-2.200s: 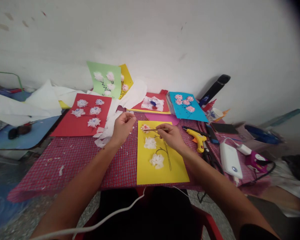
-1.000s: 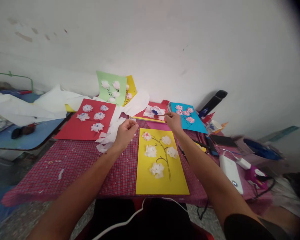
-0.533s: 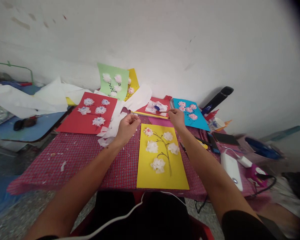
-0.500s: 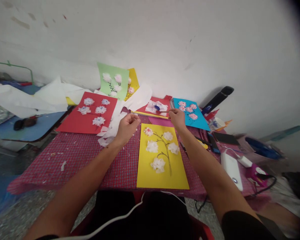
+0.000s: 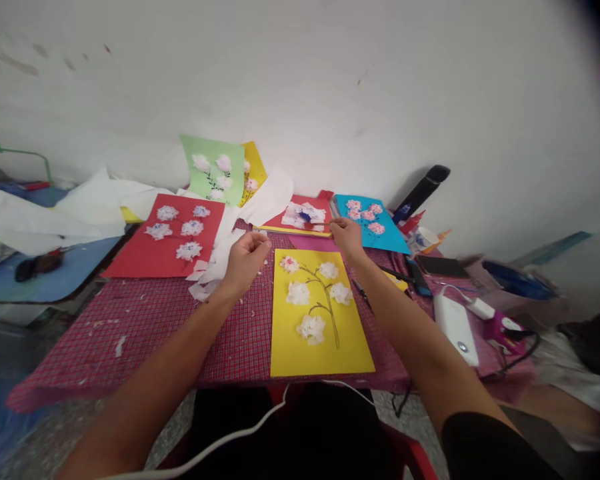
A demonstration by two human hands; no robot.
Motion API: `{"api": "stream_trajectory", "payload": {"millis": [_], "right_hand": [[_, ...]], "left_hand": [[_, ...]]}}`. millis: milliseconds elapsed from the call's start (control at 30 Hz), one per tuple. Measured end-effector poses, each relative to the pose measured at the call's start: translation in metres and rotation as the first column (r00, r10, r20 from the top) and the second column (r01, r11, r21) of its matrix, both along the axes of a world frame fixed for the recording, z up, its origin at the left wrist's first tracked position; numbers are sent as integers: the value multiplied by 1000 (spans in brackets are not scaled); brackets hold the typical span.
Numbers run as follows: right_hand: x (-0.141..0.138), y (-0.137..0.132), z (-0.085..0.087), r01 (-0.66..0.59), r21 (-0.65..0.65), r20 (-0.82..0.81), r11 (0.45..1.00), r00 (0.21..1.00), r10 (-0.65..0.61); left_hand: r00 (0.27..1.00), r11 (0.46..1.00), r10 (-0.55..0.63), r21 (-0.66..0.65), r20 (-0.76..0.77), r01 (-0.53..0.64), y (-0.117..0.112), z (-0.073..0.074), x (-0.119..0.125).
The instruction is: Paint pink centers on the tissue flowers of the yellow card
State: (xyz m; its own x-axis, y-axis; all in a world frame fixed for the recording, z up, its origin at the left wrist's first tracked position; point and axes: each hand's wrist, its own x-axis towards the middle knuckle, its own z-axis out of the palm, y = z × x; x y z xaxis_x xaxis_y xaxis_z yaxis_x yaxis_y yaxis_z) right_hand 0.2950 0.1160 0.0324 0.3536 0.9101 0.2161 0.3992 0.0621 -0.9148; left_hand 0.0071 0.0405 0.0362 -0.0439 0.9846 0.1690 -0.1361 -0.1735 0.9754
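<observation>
My right hand (image 5: 347, 239) is closed round the handle of a paintbrush (image 5: 317, 225). The brush points left, and its dark blue tip lies at the white paint-stained tissue (image 5: 295, 215) on the red sheet behind. Left of it, my left hand (image 5: 247, 259) is held with thumb and fingers pinched together above the table; whatever is between them cannot be made out. Between my forearms lies a yellow sheet (image 5: 285, 340) with a drawn brown stem and several white tissue flowers. Its top-left flower (image 5: 289, 265) carries red dabs.
A red flower sheet (image 5: 130, 257) lies left, a blue one (image 5: 397, 237) back right. Green (image 5: 235, 160) and yellow sheets lean against the wall. On the right are a paper cup (image 5: 424, 239), a phone (image 5: 444, 267), a white power bank (image 5: 455, 330) and cables. Tissue scraps litter the checked tablecloth (image 5: 145, 333).
The camera view has shifted slightly, so most things sit a little further left. Both hands keep nearly the same poses, the brush still at the stained tissue.
</observation>
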Motion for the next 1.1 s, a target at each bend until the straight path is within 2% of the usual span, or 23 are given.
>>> {"api": "stream_trajectory", "payload": {"millis": [133, 233, 400, 533, 633, 767, 867, 1100], "right_hand": [[1, -2, 0, 5, -40, 8, 999, 1000, -5], [8, -18, 5, 14, -5, -36, 1000, 999, -14], [5, -75, 17, -41, 40, -163, 998, 985, 47], [-15, -124, 19, -98, 17, -241, 995, 965, 99], [-31, -147, 19, -143, -10, -245, 990, 960, 136], [-44, -156, 16, -198, -55, -180, 979, 966, 186], [-48, -155, 12, -193, -82, -157, 978, 971, 179], [-51, -153, 5, -204, -60, -157, 977, 969, 192]], "left_hand": [[1000, 1000, 4, 5, -2, -4, 0, 2, -1], [1000, 1000, -12, 8, -1, 12, 0, 3, -1], [1000, 1000, -13, 4, 16, 13, -3, 5, 1], [1000, 1000, -3, 11, 11, 3, -3, 5, 2], [1000, 1000, 9, 0, -6, -9, -1, 1, 2], [1000, 1000, 17, 3, -3, -17, 1, -4, 0], [1000, 1000, 26, 8, 0, -26, 1, -3, -1], [999, 999, 33, 8, 2, -33, 1, 1, -2]]}}
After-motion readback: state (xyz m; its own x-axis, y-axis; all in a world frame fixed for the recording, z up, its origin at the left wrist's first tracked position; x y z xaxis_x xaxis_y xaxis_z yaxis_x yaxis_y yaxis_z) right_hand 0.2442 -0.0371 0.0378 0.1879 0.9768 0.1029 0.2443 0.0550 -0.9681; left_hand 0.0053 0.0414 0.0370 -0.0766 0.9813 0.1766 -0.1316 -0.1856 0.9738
